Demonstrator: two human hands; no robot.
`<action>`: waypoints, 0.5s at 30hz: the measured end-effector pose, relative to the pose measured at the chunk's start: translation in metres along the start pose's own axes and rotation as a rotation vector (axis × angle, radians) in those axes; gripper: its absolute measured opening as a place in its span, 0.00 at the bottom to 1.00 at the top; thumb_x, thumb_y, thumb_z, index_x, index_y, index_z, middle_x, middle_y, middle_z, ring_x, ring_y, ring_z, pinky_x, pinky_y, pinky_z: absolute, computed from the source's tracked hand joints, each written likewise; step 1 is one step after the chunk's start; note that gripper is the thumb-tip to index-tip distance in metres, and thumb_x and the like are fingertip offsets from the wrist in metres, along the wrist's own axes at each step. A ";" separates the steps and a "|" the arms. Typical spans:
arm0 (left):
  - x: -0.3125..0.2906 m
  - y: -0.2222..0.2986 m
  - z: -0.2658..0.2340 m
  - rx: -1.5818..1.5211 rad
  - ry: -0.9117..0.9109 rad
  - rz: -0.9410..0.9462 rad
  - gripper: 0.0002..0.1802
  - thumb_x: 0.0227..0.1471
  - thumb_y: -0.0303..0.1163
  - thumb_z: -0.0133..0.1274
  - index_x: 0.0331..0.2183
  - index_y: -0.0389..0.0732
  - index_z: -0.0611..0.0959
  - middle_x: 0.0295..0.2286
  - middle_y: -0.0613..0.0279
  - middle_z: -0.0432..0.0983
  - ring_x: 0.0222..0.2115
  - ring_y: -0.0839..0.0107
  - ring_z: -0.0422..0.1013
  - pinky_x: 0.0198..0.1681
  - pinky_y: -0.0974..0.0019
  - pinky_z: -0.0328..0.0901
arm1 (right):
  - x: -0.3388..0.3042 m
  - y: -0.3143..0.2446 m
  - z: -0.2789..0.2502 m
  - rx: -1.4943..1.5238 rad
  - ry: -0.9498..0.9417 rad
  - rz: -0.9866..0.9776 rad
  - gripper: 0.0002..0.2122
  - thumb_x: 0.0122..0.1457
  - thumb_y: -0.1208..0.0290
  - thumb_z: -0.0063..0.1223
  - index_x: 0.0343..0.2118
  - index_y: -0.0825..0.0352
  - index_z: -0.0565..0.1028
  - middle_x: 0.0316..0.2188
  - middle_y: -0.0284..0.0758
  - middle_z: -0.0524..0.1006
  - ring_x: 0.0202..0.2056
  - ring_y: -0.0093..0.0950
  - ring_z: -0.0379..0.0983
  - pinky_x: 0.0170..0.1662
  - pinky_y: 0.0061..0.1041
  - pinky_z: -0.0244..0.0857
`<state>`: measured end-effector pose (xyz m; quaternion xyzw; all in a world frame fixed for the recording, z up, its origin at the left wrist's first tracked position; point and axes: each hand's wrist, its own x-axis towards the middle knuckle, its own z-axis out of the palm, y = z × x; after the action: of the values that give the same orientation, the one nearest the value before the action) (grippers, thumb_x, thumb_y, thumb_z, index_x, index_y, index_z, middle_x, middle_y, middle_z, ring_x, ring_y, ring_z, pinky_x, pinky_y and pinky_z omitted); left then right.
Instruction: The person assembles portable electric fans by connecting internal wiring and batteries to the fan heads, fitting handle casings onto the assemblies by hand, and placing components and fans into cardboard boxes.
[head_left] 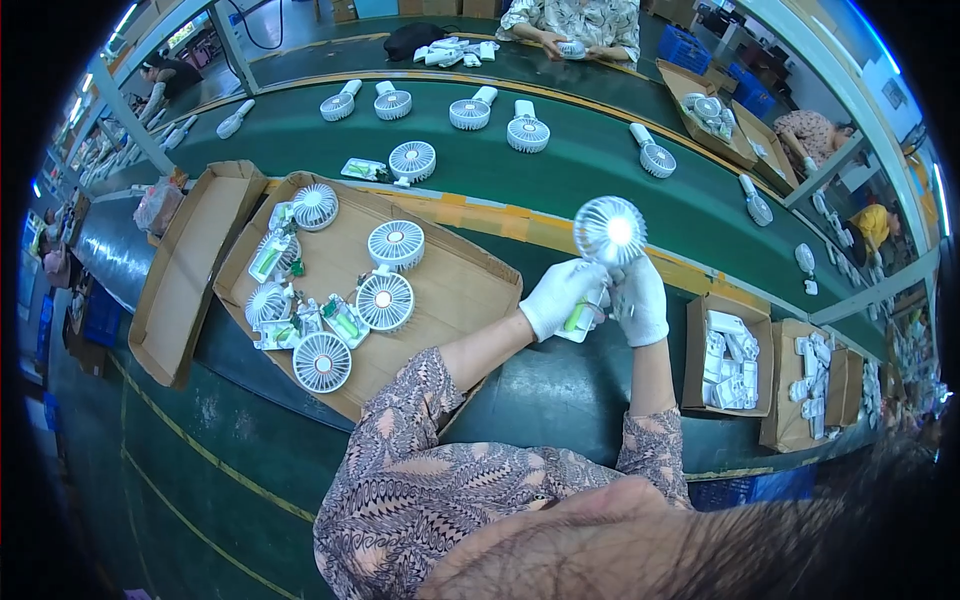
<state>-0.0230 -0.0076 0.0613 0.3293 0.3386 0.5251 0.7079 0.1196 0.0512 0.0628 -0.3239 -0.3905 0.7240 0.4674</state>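
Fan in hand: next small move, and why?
I'd probably reach the right hand to the white parts in the nearer box at right, left hand holding the fan: a green part shows bare at its lower end, while most fans on the belt show white handles. What the right hand grips is too blurred to tell.

- Green bench, below the fingers
- On it, left of the fingers: a cardboard tray
- On it, right of the fingers: open boxes
- Green belt, beyond the fingers: a spaced line of fans
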 end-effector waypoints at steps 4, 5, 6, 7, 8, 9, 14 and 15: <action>0.012 0.007 -0.019 -0.326 0.139 -0.092 0.17 0.55 0.43 0.43 0.33 0.37 0.73 0.21 0.59 0.73 0.16 0.69 0.72 0.17 0.65 0.70 | -0.009 0.003 0.004 -0.588 0.009 -0.372 0.26 0.52 0.79 0.46 0.56 0.72 0.55 0.47 0.45 0.68 0.44 0.30 0.70 0.45 0.23 0.64; 0.013 0.007 -0.021 -0.326 0.140 -0.088 0.17 0.55 0.43 0.43 0.33 0.37 0.73 0.21 0.59 0.73 0.16 0.69 0.72 0.17 0.65 0.70 | -0.013 0.004 0.006 -0.712 -0.009 -0.434 0.27 0.51 0.80 0.47 0.56 0.70 0.56 0.47 0.43 0.68 0.43 0.29 0.70 0.45 0.24 0.64; 0.012 0.007 -0.021 -0.292 0.157 -0.078 0.19 0.55 0.45 0.43 0.33 0.37 0.74 0.20 0.61 0.73 0.16 0.70 0.71 0.17 0.67 0.69 | -0.019 0.002 0.012 -0.835 -0.027 -0.491 0.28 0.50 0.81 0.48 0.56 0.68 0.56 0.47 0.42 0.68 0.42 0.29 0.71 0.44 0.24 0.64; 0.011 0.008 -0.022 -0.257 0.173 -0.067 0.21 0.54 0.48 0.44 0.33 0.37 0.74 0.20 0.63 0.73 0.15 0.72 0.71 0.16 0.68 0.69 | -0.023 0.000 0.018 -0.925 -0.017 -0.570 0.27 0.46 0.83 0.50 0.53 0.66 0.62 0.44 0.41 0.70 0.40 0.31 0.72 0.43 0.26 0.65; 0.010 0.006 -0.019 -0.207 0.212 -0.041 0.19 0.54 0.46 0.45 0.33 0.37 0.74 0.21 0.61 0.73 0.15 0.72 0.71 0.16 0.69 0.69 | -0.023 -0.001 0.018 -0.924 -0.019 -0.566 0.27 0.46 0.83 0.50 0.53 0.66 0.62 0.44 0.41 0.70 0.40 0.31 0.72 0.43 0.26 0.65; 0.011 0.005 -0.018 -0.208 0.209 -0.044 0.19 0.54 0.46 0.45 0.33 0.37 0.74 0.21 0.61 0.73 0.15 0.72 0.71 0.16 0.69 0.69 | -0.024 -0.005 0.017 -1.072 -0.070 -0.675 0.25 0.47 0.84 0.50 0.51 0.67 0.65 0.43 0.40 0.71 0.40 0.29 0.72 0.42 0.24 0.65; 0.012 -0.001 -0.017 -0.151 0.133 0.014 0.14 0.54 0.39 0.45 0.34 0.37 0.74 0.24 0.60 0.73 0.18 0.71 0.72 0.19 0.70 0.69 | -0.027 -0.011 0.016 -1.329 -0.183 -1.011 0.15 0.42 0.87 0.51 0.36 0.67 0.73 0.34 0.39 0.74 0.35 0.36 0.72 0.37 0.27 0.66; 0.013 -0.004 -0.018 -0.175 0.129 0.044 0.13 0.54 0.38 0.46 0.35 0.37 0.75 0.25 0.60 0.73 0.20 0.71 0.72 0.20 0.70 0.69 | -0.028 -0.011 0.020 -1.320 -0.183 -1.036 0.14 0.40 0.86 0.52 0.33 0.66 0.74 0.31 0.38 0.74 0.34 0.36 0.72 0.37 0.28 0.66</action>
<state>-0.0327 0.0064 0.0466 0.2389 0.3291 0.5881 0.6991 0.1177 0.0227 0.0844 -0.2506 -0.8690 0.0649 0.4216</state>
